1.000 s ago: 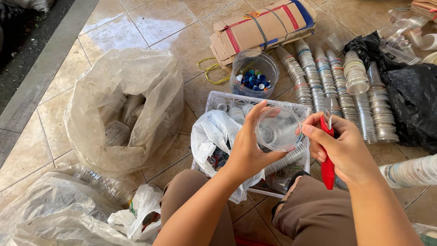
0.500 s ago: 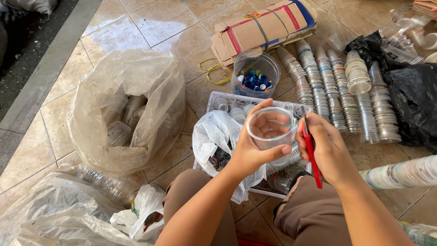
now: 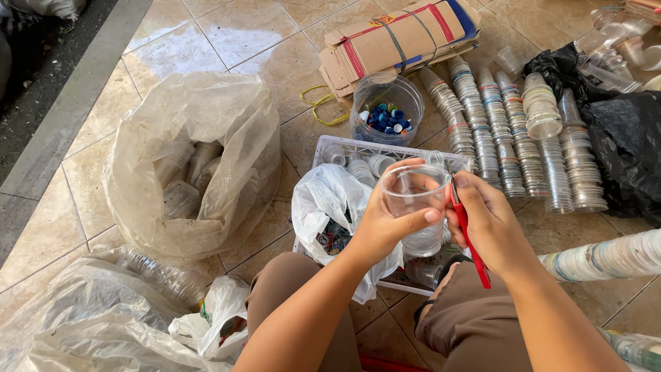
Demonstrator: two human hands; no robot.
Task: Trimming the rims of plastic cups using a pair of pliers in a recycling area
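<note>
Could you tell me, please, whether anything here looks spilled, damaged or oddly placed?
Nothing looks spilled or broken. The left hand holds a clear plastic cup upright, the right hand holds a red tool at its rim. The stacked cups lie in tidy rows on the tiled floor.

Red cutter, clear cup, blue caps

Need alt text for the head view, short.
A seated person's left hand holds a clear plastic cup while the right hand grips a red cutter beside its rim. Around them on the tiled floor: stacked cups and clear bags of bottles.
</note>
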